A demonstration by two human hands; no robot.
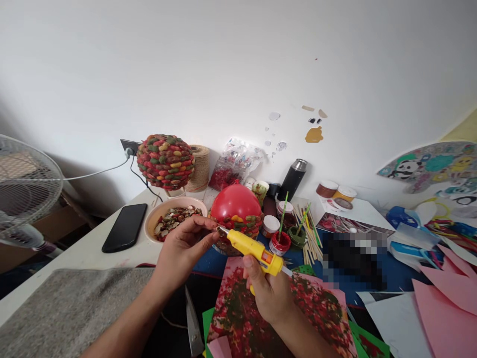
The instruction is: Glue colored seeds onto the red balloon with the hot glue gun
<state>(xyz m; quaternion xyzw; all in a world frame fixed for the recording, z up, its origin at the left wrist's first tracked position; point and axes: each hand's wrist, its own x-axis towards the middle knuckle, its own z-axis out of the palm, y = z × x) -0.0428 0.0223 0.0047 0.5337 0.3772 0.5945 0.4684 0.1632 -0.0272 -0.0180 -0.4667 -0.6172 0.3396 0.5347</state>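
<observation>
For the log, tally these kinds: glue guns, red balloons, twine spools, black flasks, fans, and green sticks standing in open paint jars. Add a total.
Glue gun: 1
Red balloon: 1
Twine spool: 1
Black flask: 1
Fan: 1
Green sticks standing in open paint jars: 2
Total: 7

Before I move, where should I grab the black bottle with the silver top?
Probably grip the black bottle high on its body, below the silver top, from above and the right. That round part stands clear, while a jar blocks its base in front and containers crowd its left.
</observation>
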